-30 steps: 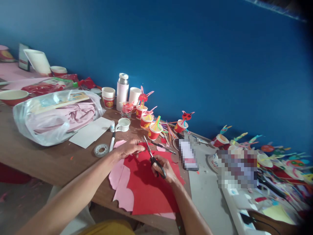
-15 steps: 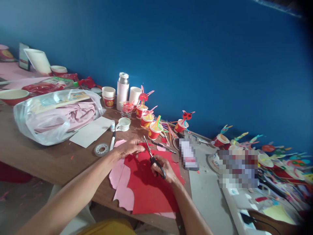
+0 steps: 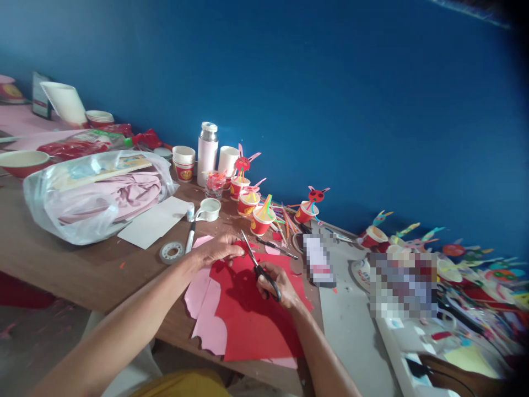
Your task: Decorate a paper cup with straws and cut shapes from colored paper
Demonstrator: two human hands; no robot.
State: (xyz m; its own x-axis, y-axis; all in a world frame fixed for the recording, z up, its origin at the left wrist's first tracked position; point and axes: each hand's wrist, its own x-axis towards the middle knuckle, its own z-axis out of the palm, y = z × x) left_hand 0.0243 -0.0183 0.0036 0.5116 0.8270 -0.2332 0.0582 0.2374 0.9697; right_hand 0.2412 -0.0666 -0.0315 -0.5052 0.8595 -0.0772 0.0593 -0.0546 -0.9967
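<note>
My right hand is closed round the black handles of a pair of scissors, whose blades point up and away and look slightly apart. Just left of the blades, my left hand pinches a small piece of red paper, mostly hidden by the fingers. Both hands are above a large sheet of red paper. Pink paper with wavy cut edges sticks out from under its left side. A black pen lies just beyond the scissors.
Beyond my hands stand a white mug, a thermos flask and paper cups with straws. A roll of tape and a plastic bag lie left. On the right are a phone and a grey board.
The scissor blades have shifted slightly, their tips spread a little wider. Both hands stay in nearly the same place over the red sheet.
</note>
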